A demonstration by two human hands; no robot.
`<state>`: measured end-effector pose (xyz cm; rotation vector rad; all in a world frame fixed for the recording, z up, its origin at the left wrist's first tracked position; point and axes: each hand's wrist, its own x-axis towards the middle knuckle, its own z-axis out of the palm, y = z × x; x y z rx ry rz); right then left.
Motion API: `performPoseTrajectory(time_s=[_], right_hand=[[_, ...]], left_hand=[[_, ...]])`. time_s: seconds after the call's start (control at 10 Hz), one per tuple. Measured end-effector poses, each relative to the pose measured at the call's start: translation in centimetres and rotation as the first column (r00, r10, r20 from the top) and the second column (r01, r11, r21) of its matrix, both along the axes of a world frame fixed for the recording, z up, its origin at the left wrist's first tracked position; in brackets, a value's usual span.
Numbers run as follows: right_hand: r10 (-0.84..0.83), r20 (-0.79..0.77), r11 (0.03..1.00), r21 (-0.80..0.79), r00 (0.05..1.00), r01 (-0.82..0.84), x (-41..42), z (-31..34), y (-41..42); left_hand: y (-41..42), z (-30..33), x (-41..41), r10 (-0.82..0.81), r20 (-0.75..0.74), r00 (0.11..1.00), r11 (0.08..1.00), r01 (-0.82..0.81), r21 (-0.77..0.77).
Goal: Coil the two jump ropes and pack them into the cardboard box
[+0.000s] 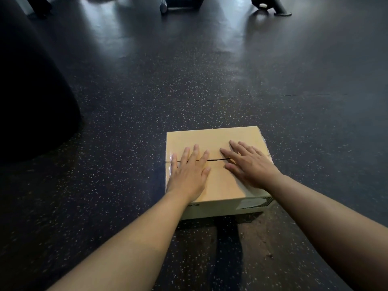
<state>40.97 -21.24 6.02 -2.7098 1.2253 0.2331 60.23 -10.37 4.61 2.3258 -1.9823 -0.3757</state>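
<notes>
Cardboard box (pixel 212 141) — closed, under both hands

Closed cardboard box (pixel 218 185) on speckled floor (pixel 210 80), both hands flat on top

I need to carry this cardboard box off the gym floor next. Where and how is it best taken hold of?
Probably by its two short side walls, one hand from each side, low near the base. The cardboard box sits flat, and its top flaps meet at an unsealed-looking seam, where the left hand and right hand lie flat.
</notes>
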Motion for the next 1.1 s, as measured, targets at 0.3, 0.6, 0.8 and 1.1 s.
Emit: performPoseTrajectory(time_s=[0.3,0.6,0.8,1.1], right_hand=[[-0.003,-0.029,1.000,-0.011,1.000,0.003,0.1,0.7,0.1],[-0.029,-0.046,0.997,0.065,0.999,0.032,0.5,-0.1,0.5],[-0.051,-0.095,0.989,0.134,0.994,0.064,0.9,-0.3,0.2],[-0.107,0.148,0.994,-0.015,0.983,0.111,1.0,2.2,1.4]], left_hand=[[-1.9,1.2,0.1,-0.040,0.000,0.999,0.999,0.040,0.008],[-1.6,0.0,0.3,-0.054,-0.014,0.998,0.999,0.054,-0.003],[-1.6,0.0,1.3,-0.079,-0.031,0.996,0.995,0.081,0.060],[-1.3,2.7,1.0,-0.066,-0.032,0.997,0.991,0.062,-0.116]])
